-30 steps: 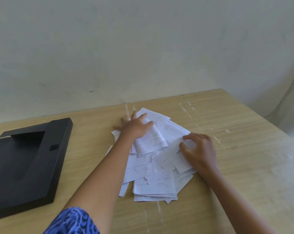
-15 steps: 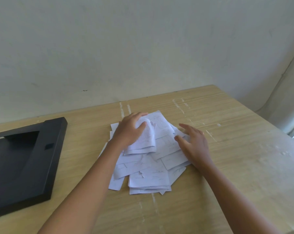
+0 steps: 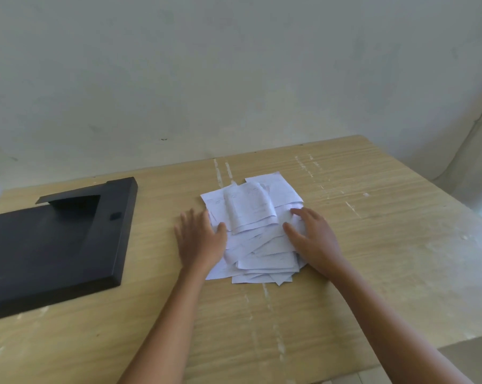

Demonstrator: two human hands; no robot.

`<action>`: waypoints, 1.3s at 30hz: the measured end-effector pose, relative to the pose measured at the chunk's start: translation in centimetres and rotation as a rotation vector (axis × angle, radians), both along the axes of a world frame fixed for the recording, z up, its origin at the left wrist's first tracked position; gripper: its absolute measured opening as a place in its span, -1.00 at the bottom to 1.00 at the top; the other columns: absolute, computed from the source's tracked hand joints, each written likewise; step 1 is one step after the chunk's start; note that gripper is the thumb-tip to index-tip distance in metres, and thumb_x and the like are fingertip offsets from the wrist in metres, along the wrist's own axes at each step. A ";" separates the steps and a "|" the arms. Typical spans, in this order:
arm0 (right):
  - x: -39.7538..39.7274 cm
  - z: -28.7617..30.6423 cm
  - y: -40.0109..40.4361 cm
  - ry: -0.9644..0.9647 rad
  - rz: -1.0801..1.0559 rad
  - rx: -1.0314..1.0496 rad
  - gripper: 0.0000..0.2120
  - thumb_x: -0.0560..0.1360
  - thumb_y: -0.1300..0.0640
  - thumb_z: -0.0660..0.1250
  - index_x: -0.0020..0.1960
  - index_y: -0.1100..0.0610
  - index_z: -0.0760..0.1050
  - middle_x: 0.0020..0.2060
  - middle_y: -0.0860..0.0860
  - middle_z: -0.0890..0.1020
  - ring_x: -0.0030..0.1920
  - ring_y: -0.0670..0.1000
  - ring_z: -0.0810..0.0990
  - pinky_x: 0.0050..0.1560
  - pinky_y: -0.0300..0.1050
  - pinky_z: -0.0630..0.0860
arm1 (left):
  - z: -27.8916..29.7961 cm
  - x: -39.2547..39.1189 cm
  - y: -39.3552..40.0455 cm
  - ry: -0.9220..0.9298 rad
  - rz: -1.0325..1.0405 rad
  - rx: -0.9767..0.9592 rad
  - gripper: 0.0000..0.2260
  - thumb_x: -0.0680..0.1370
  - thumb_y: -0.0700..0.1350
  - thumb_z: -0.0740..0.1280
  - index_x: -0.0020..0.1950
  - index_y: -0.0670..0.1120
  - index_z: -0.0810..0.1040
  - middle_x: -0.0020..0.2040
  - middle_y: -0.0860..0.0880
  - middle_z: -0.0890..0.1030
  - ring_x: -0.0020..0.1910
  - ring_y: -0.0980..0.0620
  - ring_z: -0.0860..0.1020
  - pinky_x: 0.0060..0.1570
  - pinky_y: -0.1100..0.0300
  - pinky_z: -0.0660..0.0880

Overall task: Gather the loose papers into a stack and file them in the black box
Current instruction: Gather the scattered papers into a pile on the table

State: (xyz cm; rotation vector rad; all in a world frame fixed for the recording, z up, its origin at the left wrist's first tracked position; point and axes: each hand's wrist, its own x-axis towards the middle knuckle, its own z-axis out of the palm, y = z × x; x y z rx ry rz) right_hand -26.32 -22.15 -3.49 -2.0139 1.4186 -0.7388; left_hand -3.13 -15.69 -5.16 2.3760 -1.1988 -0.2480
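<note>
A loose pile of white papers [image 3: 256, 231] lies in the middle of the wooden table, sheets overlapping at different angles, one curled sheet on top. My left hand [image 3: 199, 239] rests flat against the pile's left edge, fingers spread, thumb on the paper. My right hand [image 3: 310, 238] lies on the pile's right side, fingers spread over the sheets. Neither hand grips a sheet. The black box [image 3: 54, 242] lies flat on the table to the left, well apart from the pile, with a raised flap at its far end.
The wooden table [image 3: 386, 245] ends at a wall behind and drops off at its right edge and near right corner. Bare tabletop lies between the black box and the papers and in front of the pile.
My left hand let go of the top sheet and moved down to the pile's left edge. My right hand shifted slightly inward. The papers are bunched closer together.
</note>
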 end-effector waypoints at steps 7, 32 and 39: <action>0.8 1.1 -1.1 -0.162 -0.161 0.012 -0.66 0.56 0.12 0.31 0.30 0.14 0.58 0.25 0.08 0.63 0.26 0.10 0.56 0.10 -0.17 0.35 | 1.7 0.1 2.9 0.184 -0.035 -0.222 -0.59 0.66 0.02 0.22 0.51 0.00 0.41 0.47 0.07 0.44 0.49 0.00 0.37 0.38 0.05 0.34; 2.3 -0.4 -3.2 0.116 -0.024 0.046 -0.27 0.51 -0.26 0.32 0.58 0.01 0.25 0.54 -0.04 0.37 0.63 0.00 0.11 0.62 0.08 -0.08 | 2.9 -2.2 -0.7 0.037 -0.110 0.232 -0.53 0.62 0.24 0.12 0.55 0.27 0.29 0.69 0.01 0.03 0.64 -0.21 -0.06 0.54 -0.20 -0.08; 0.0 0.9 -1.8 -0.189 0.054 0.129 -0.41 0.50 0.02 0.44 0.50 0.03 0.41 0.43 0.01 0.51 0.48 0.07 0.41 0.50 0.08 0.29 | 3.6 -0.4 1.1 0.209 -0.185 -0.011 -0.51 0.67 -0.01 0.19 0.61 0.19 0.28 0.66 0.09 0.20 0.65 -0.07 0.08 0.60 -0.05 0.04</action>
